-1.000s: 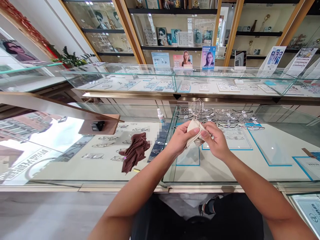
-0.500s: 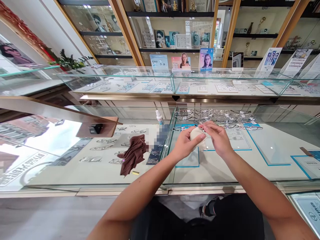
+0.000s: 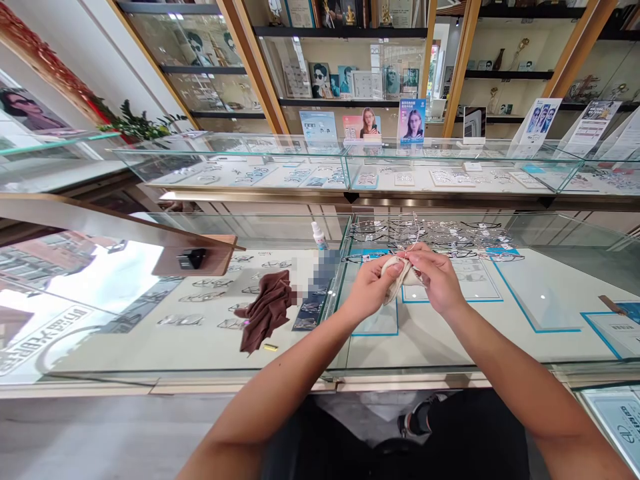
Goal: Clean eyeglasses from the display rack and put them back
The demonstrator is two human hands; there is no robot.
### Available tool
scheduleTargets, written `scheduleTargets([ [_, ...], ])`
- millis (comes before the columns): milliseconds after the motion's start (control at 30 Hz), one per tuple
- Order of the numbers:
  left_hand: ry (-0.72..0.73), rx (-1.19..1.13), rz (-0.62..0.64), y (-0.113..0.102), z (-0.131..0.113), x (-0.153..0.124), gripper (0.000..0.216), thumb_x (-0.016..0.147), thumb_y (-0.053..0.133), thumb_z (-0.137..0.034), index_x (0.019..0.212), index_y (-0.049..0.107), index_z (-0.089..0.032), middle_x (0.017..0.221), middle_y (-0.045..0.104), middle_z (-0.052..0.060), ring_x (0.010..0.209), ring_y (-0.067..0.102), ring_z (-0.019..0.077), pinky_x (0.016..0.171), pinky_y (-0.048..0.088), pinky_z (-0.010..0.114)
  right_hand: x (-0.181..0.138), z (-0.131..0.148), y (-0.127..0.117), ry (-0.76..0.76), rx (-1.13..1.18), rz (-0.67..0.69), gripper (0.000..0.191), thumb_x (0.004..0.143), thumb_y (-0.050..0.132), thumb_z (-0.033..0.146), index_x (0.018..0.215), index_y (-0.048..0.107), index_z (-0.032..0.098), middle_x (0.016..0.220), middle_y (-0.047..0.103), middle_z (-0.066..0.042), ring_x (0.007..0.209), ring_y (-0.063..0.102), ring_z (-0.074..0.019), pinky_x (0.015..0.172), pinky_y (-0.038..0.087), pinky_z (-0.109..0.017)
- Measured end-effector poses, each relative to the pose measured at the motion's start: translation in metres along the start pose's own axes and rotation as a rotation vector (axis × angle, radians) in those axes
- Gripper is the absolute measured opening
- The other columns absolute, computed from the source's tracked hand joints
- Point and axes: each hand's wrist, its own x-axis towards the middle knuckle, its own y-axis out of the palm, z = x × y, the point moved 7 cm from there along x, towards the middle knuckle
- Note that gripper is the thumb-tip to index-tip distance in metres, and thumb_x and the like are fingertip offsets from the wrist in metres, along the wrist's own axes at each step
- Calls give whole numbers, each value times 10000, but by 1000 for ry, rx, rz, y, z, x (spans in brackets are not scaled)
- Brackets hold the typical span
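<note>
Head view: pinches cream cloth (image 3: 410, 276) with left hand (image 3: 371, 285) and right hand (image 3: 441, 277), apparently against glasses (image 3: 417, 231); needs light, supported rubbing.

Both arms (image 3: 284, 379) outstretched, fingers (image 3: 426, 259) bent and close together

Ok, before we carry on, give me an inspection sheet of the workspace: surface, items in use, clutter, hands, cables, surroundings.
Surface: glass counter, with rows of glasses showing toward its far side.
Items in use: pale cloth, bunched; a thin-rimmed item, probably glasses, sticks up above it.
Clutter: crumpled brown cloth, white spray bottle upright, small yellow object.
Hands: left hand grips the pale cloth; right hand pinches at its far edge, fingertips partly hidden.
Cables: nothing seen.
Surroundings: second glass case ahead, placards, shelves, plant.
</note>
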Motion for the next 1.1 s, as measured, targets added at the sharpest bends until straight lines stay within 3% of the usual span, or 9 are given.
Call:
scheduleTargets([
  [167,-68,-46,43,3,6,-3,574,782,804,-707,863,713,-147,635,550,-21,599,419,98,588,346,247,3,-2,-3,21,31,-52,266,669,891,520,700,826,264,893,629,-33,931,614,-217,813,519,-357],
  [400,-34,35,-126,-5,4,-5,634,754,778,-775,804,673,-151,654,553,-19,592,414,94,561,350,239,0,0,7,-5,24,54,216,721,881,494,733,813,290,897,679,-28,1010,642,-243,995,509,-446],
  [600,28,124,-91,-4,0,-3,689,846,604,-852,716,579,-175,652,508,-15,626,409,113,605,381,252,-1,-2,5,15,45,14,289,706,890,514,688,761,256,878,647,-20,888,609,-201,866,523,-384],
  [733,9,97,90,0,-2,0,657,880,590,-822,805,643,-171,720,571,16,693,472,148,686,433,279,0,-2,1,77,42,-10,365,645,923,569,704,767,245,903,651,-17,846,607,-185,734,520,-322],
  [867,-3,103,232,1,-4,0,557,889,690,-706,958,743,-156,839,658,53,789,551,176,773,461,292,2,-5,-2,148,119,-36,411,564,963,586,698,778,245,843,662,-15,761,584,-165,650,490,-294],
  [1100,8,147,145,-4,1,1,443,791,857,-551,942,803,-138,809,718,61,745,584,168,736,464,288,2,-5,-1,147,139,-43,335,601,942,501,692,754,239,842,695,-16,775,591,-162,679,489,-293],
])
